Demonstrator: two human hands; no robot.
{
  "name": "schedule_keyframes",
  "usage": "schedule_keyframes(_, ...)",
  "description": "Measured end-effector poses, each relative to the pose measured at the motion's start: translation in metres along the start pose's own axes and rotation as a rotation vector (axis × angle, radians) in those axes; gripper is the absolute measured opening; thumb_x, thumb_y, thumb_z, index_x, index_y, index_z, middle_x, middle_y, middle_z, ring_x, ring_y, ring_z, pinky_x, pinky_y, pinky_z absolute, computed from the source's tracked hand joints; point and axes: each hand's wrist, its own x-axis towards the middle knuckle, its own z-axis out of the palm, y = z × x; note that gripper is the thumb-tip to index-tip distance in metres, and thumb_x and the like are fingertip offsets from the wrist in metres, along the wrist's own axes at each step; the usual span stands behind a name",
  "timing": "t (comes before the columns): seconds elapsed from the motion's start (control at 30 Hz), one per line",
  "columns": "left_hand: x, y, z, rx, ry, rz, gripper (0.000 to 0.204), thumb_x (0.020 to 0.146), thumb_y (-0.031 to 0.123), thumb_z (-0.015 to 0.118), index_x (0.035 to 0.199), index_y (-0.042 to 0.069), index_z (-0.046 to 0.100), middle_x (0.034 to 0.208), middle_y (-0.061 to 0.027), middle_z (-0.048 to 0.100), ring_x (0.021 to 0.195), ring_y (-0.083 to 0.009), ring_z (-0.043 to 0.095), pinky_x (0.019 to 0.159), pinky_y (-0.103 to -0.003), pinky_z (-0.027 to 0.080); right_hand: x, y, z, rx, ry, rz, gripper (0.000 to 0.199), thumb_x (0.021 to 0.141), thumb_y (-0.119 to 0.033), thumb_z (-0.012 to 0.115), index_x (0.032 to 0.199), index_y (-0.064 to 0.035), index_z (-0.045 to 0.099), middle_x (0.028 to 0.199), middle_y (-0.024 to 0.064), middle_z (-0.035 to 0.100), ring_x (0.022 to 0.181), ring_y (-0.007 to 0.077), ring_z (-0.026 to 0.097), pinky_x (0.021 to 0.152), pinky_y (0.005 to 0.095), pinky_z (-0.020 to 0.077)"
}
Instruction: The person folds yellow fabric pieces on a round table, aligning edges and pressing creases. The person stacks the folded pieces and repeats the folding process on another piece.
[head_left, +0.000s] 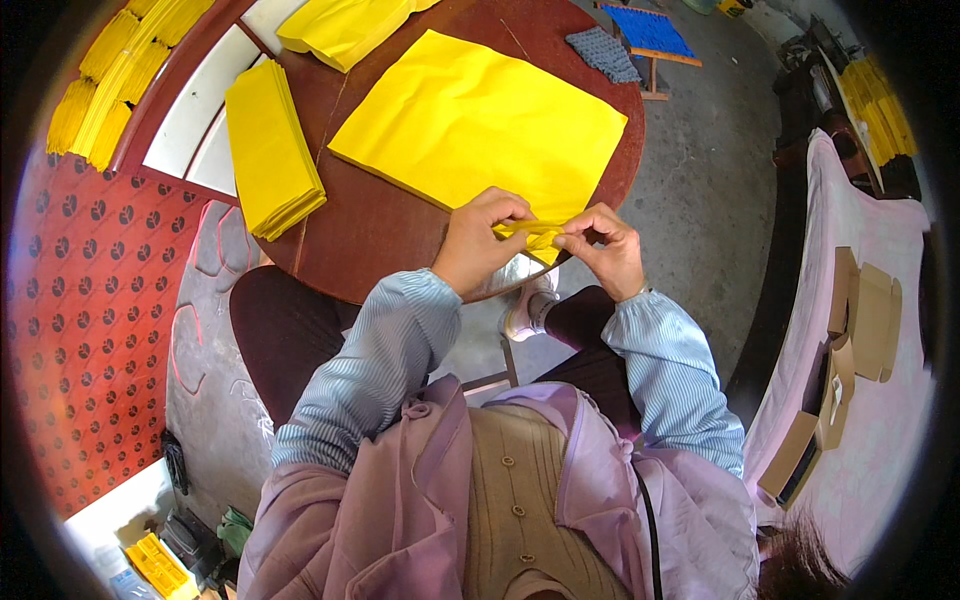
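Note:
A wide stack of yellow sheets (480, 125), which look like paper, lies flat on a round brown table (385, 240). Its near right corner reaches the table's front edge, where both hands are. Fingers of my left hand (475, 240) are closed on a creased, folded strip of yellow sheet (540, 238). From the other side, my right hand (610, 258) pinches the same strip between thumb and fingers. To the left rests a bundle of folded yellow sheets (272, 150), narrow and thick. More yellow sheets (350, 28) lie at the table's far side.
A grey knitted cloth (603, 55) sits at the table's far right edge, beside a blue-topped stool (650, 32). Yellow bundles (110, 75) are stacked at far left. On the right, open cardboard boxes (835, 395) stand on a pink-covered surface (800, 300). My knees are beneath the table edge.

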Motion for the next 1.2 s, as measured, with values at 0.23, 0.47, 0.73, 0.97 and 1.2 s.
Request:
schedule_keyframes(0.23,0.003,-0.005,0.005,0.012,0.073,-0.080,0.017,0.089,0.009,0.079,0.101,-0.001,0.075,0.109,-0.0112,0.074,0.096,-0.0216,0.073,0.088,-0.030,0.057,-0.006,-0.013,-0.003,-0.105,-0.035,-0.031,0.015,0.089,-0.005,0.084,0.103,-0.0048,0.080,0.092,0.0017,0.070,0.080,0.0104,0.065,0.070,0.0260,0.0529)
schedule_keyframes(0.47,0.004,-0.005,0.003,-0.029,0.051,-0.077,0.015,0.091,0.010,0.077,0.101,-0.002,0.075,0.109,-0.0113,0.075,0.096,-0.0224,0.073,0.089,-0.031,0.057,-0.003,-0.013,-0.003,-0.115,-0.019,-0.010,0.013,0.086,-0.005,0.085,0.098,-0.0035,0.081,0.090,0.0042,0.072,0.080,0.0119,0.068,0.072,0.0264,0.0543)
schedule_keyframes(0.73,0.001,0.000,-0.003,-0.002,-0.016,-0.036,0.014,0.090,0.007,0.076,0.101,-0.001,0.074,0.111,-0.0123,0.073,0.100,-0.0245,0.073,0.092,-0.033,0.057,0.000,0.001,0.001,0.042,-0.005,0.077,0.014,0.085,-0.005,0.087,0.095,-0.0016,0.079,0.088,0.0013,0.070,0.079,0.0084,0.063,0.072,0.0243,0.0511)
schedule_keyframes(0.97,0.000,0.000,0.006,0.074,0.070,-0.045,0.013,0.089,0.007,0.077,0.100,0.000,0.074,0.110,-0.0116,0.074,0.098,-0.0254,0.073,0.091,-0.032,0.057,-0.004,-0.006,0.000,0.014,0.001,0.050,0.017,0.086,-0.003,0.086,0.096,-0.0029,0.073,0.090,0.0001,0.068,0.080,0.0068,0.063,0.069,0.0236,0.0512)
schedule_keyframes(1.2,0.004,-0.007,0.004,0.016,0.052,-0.082,0.016,0.090,0.011,0.078,0.101,-0.001,0.076,0.109,-0.0111,0.075,0.095,-0.0232,0.073,0.088,-0.032,0.057,-0.005,-0.016,-0.003,-0.168,-0.011,-0.118,0.011,0.087,-0.005,0.085,0.097,-0.0036,0.079,0.091,0.0029,0.071,0.079,0.0104,0.067,0.070,0.0256,0.0537)
